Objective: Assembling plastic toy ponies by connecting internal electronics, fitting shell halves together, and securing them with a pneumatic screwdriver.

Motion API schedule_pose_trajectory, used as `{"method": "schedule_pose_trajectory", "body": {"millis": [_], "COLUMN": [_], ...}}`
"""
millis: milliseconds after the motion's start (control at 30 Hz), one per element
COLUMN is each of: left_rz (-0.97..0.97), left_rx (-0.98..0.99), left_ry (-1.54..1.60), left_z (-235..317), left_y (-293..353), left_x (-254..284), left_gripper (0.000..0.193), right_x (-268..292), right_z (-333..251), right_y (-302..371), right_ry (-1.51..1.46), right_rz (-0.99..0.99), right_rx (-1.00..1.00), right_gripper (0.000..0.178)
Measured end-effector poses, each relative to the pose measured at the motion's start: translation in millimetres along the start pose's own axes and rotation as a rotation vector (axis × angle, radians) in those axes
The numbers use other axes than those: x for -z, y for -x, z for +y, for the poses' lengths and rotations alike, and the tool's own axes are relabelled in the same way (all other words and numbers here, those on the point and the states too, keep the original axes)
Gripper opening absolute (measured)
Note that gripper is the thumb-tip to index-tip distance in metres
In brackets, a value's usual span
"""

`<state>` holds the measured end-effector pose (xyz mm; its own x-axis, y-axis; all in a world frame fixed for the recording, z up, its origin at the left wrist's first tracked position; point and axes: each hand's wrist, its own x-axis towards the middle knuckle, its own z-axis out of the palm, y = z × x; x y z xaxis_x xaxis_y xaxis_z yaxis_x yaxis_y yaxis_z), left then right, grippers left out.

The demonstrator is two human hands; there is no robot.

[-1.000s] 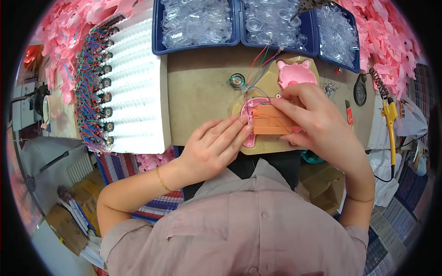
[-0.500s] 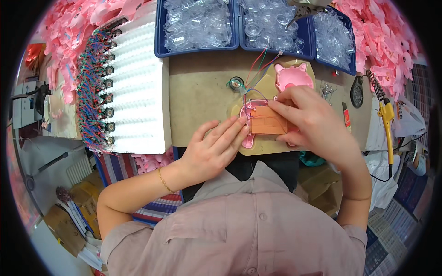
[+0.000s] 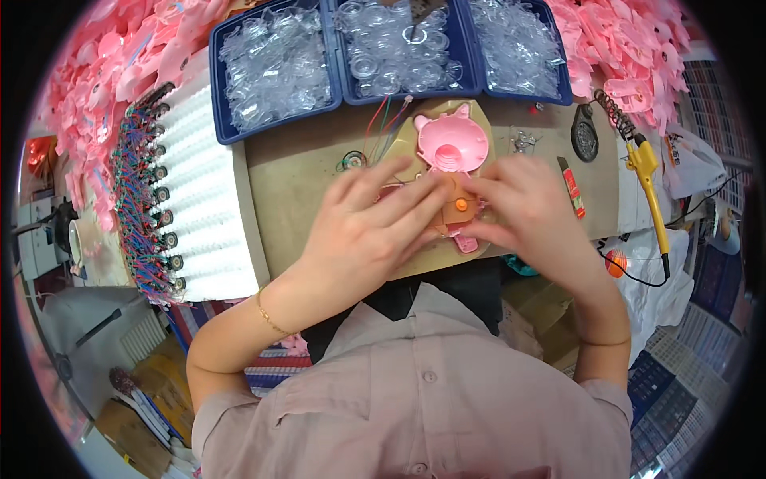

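Observation:
Both of my hands meet over a small orange plastic part (image 3: 459, 191) with a round orange knob on its face. My right hand (image 3: 527, 211) pinches its right side between thumb and fingers. From the left, my left hand (image 3: 375, 219) grips its other side, fingers long and partly lifted, covering much of it. Beneath the hands lies a pink plastic shell, mostly hidden; its foot-like end (image 3: 465, 243) peeks out below. Just beyond, a pink animal-head shell (image 3: 452, 144) lies hollow side up. Thin red and blue wires (image 3: 379, 116) trail from behind my left fingers toward a small white connector.
Blue bins (image 3: 343, 89) of clear plastic pieces line the back, with pink shells (image 3: 630, 48) heaped either side. A white foam tray (image 3: 211, 199) of wired round parts stands left. On the right are a red-handled cutter (image 3: 572, 191) and a yellow soldering iron (image 3: 648, 180).
The view has shifted, so the table's contents sit lower and farther left. The orange part has been turned: its knob now shows instead of the flat face. My left fingers have lifted and spread.

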<state>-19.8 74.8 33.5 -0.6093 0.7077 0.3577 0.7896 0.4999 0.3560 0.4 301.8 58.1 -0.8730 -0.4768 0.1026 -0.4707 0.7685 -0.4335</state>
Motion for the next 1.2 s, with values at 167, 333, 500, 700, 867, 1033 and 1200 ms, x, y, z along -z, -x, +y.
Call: {"method": "schedule_pose_trajectory", "body": {"millis": [167, 333, 500, 700, 867, 1033, 1200], "left_rz": [-0.051, 0.010, 0.238, 0.138, 0.068, 0.073, 0.055], "left_rx": [-0.037, 0.023, 0.619, 0.580, 0.374, 0.208, 0.199], "left_ry": [-0.104, 0.060, 0.156, 0.319, 0.294, 0.249, 0.247], "left_z": [10.1, 10.2, -9.4, -18.2, -2.7, -8.8, -7.5], "left_y": [6.1, 3.3, 33.3, 1.7, 10.2, 11.0, 8.0], "left_x": [-17.4, -14.6, 2.3, -15.6, -5.6, -4.6, -6.5], "left_gripper": [0.035, 0.027, 0.015, 0.019, 0.019, 0.024, 0.023], "right_x": [-25.3, -7.6, -9.1, -22.0, -1.3, 1.0, -38.5], "right_z": [5.5, 16.5, 7.5, -8.4, 0.5, 12.3, 22.2], "right_y": [13.7, 0.3, -21.3, -82.9, -32.4, -42.1, -86.1], "right_ry": [-0.026, -0.247, -0.964, -1.048, -0.554, -0.244, -0.167], "right_rz": [0.126, -0.073, -0.074, -0.240, -0.072, 0.036, 0.100], "right_rx": [0.032, -0.083, -0.507, -0.469, 0.123, 0.000, 0.199], "right_gripper": [0.040, 0.033, 0.027, 0.029, 0.020, 0.020, 0.022]}}
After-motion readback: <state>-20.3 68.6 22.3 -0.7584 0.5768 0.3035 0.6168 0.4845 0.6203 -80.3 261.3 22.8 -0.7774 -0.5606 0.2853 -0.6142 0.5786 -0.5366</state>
